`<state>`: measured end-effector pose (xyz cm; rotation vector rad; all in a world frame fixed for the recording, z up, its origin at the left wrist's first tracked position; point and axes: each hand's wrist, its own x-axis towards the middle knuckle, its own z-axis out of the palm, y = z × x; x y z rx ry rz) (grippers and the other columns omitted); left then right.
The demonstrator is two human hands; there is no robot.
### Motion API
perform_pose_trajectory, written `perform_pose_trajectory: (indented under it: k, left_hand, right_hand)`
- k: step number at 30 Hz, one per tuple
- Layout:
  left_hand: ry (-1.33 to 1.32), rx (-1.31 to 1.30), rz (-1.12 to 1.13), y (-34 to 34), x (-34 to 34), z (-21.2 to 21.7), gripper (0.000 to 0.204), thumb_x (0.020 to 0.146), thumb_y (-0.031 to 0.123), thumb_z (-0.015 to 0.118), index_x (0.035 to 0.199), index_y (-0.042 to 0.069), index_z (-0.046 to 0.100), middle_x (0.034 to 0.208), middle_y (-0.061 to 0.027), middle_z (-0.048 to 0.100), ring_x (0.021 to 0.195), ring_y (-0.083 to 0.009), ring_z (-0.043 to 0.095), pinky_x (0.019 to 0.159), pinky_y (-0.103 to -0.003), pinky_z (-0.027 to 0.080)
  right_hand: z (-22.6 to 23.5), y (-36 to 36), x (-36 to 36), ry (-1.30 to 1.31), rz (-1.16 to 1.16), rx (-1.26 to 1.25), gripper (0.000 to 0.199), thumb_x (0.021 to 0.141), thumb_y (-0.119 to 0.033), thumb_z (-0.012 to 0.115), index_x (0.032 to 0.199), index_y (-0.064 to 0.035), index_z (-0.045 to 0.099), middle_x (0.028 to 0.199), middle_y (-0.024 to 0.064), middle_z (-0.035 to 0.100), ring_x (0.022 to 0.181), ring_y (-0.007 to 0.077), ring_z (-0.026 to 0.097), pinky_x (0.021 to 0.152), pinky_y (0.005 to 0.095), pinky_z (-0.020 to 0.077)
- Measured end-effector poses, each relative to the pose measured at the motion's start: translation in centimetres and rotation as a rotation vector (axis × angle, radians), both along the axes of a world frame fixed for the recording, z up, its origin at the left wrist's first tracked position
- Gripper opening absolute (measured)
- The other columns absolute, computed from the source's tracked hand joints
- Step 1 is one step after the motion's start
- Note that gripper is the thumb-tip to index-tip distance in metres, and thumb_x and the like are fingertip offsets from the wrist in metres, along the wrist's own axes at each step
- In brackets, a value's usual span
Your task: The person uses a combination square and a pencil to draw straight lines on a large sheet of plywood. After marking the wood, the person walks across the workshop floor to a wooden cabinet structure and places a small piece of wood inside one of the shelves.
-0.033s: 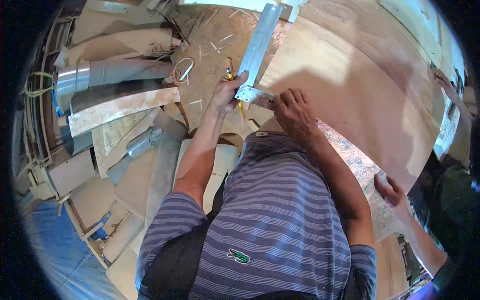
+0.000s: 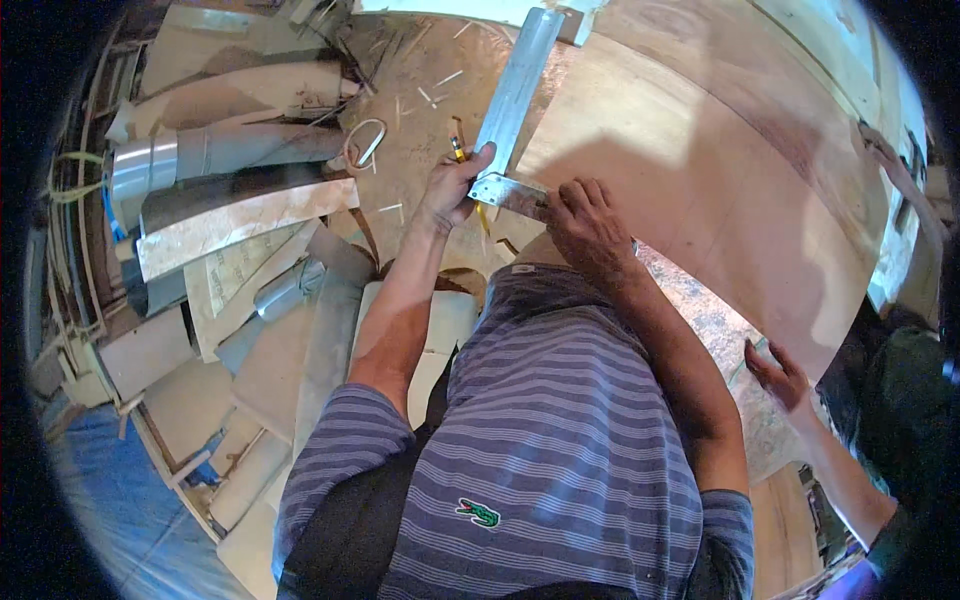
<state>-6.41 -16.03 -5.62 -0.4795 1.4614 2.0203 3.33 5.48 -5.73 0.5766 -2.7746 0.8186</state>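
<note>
My left hand [image 2: 455, 188] is closed round the corner of a metal try square [image 2: 515, 85], with the thumb on its long wide blade. That blade points away from me and reaches the far edge of the plywood sheet. A slim yellow and black tool [image 2: 458, 148] sticks out of the same hand; its kind is not clear. My right hand [image 2: 592, 225] grips the end of the square's short riveted arm [image 2: 512, 195], fingers curled over it beside the near left edge of the pale plywood sheet [image 2: 650, 130].
At the right, a co-worker's hand [image 2: 778, 376] rests by the sheet's near edge, over a mottled surface [image 2: 700, 300]. Another hand [image 2: 880, 150] is at the far right edge. Rolled sheets [image 2: 250, 152] and board offcuts [image 2: 250, 220] are piled at the left. A looped strip [image 2: 368, 145] lies on the floor.
</note>
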Motion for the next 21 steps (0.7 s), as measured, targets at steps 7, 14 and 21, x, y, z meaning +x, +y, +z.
perform_pose_trajectory:
  k: [7,14,21]
  left_hand:
    - [-0.048,0.017,-0.047,0.2,-0.9,-2.7,0.024,0.088,0.018,0.065,0.103,-0.001,0.063,0.088,-0.0040,0.066,0.071,-0.0124,0.062,0.063,-0.028,0.050]
    - [0.258,-0.118,-0.293,0.6,-1.2,-3.5,0.019,0.090,0.021,0.062,0.076,0.009,0.058,0.065,0.0059,0.051,0.057,-0.0050,0.049,0.054,-0.023,0.041]
    - [0.217,-0.025,-0.211,1.2,-0.8,-3.3,0.017,0.090,0.020,0.062,0.078,0.008,0.060,0.065,0.0054,0.052,0.055,-0.0046,0.047,0.052,-0.022,0.039]
  right_hand:
    - [-0.5,0.2,0.0,-0.046,-0.014,0.092,0.036,0.074,-0.018,0.068,0.102,0.0028,0.058,0.110,0.0164,0.051,0.113,0.0337,0.048,0.097,0.0442,0.0413]
    - [0.2,0.3,0.9,-0.191,-0.022,0.086,0.038,0.076,-0.017,0.063,0.111,-0.0020,0.061,0.123,0.0178,0.049,0.120,0.0371,0.045,0.102,0.0484,0.0388]
    - [1.0,0.1,0.8,-0.195,-0.027,0.161,0.041,0.073,-0.015,0.067,0.111,0.0017,0.062,0.128,0.0186,0.049,0.123,0.0377,0.043,0.106,0.0466,0.0367]
